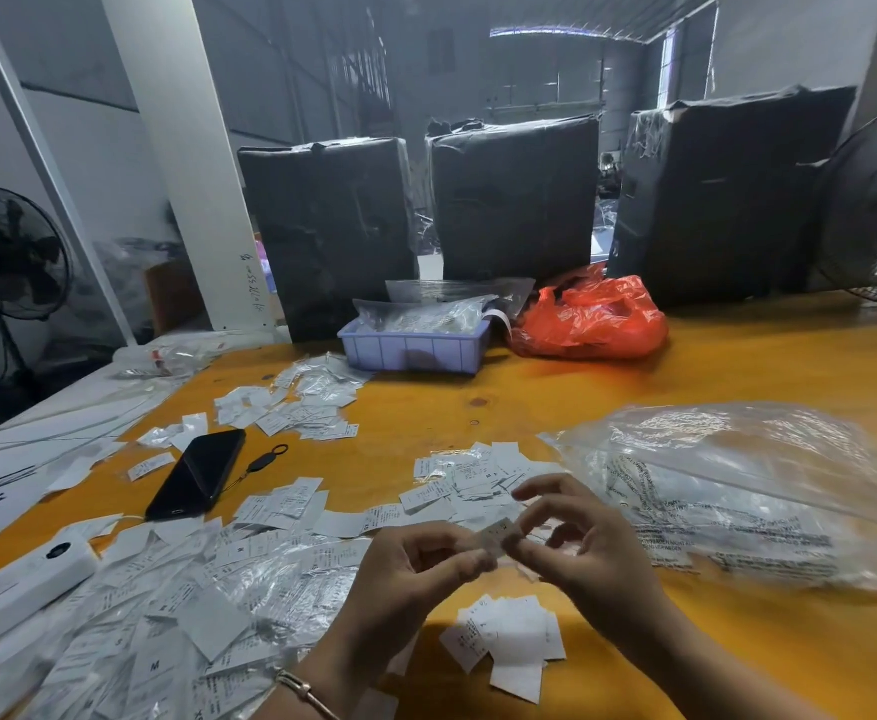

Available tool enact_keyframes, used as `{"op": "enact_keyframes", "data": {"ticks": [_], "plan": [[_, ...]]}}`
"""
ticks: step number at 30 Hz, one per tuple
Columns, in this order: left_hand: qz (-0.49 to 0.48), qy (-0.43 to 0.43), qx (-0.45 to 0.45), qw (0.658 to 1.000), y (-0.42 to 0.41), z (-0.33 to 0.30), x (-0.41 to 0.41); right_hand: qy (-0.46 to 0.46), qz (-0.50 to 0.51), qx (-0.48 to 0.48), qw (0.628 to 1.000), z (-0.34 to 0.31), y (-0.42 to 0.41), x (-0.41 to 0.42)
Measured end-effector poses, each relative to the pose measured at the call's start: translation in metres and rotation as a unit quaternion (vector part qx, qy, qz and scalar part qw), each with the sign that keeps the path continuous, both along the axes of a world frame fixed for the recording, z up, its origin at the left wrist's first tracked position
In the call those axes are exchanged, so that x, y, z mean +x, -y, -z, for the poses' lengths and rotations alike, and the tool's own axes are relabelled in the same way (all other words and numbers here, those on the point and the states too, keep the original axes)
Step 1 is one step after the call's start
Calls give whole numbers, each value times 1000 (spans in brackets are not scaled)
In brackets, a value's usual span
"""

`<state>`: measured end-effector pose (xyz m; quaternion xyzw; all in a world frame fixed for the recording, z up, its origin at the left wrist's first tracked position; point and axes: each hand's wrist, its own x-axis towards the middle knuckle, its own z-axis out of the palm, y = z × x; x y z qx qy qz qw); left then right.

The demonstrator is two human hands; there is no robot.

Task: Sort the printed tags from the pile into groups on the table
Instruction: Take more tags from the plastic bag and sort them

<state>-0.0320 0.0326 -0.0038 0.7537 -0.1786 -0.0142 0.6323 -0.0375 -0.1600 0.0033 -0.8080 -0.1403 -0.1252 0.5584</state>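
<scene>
A big loose pile of white printed tags covers the near left of the orange table. Smaller groups of tags lie beyond my hands, under them near the front edge, and farther back. My left hand and my right hand meet above the table, and both pinch one small white tag between their fingertips.
A black phone with a strap lies left of centre. A white box sits at the near left. A large clear plastic bag lies to the right. A lilac tray, an orange bag and black wrapped parcels stand at the back.
</scene>
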Motion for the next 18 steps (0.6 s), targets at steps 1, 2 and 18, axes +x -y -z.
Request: {"op": "enact_keyframes", "data": {"ticks": [1, 2, 18], "plan": [[-8, -4, -9, 1000, 0, 0, 0, -12, 2, 58, 998, -2, 2, 1], [-19, -3, -17, 1000, -1, 0, 1, -23, 7, 120, 992, -3, 5, 2], [-14, 79, -34, 996, -2, 1, 0, -66, -105, 26, 992, -1, 3, 3]]}}
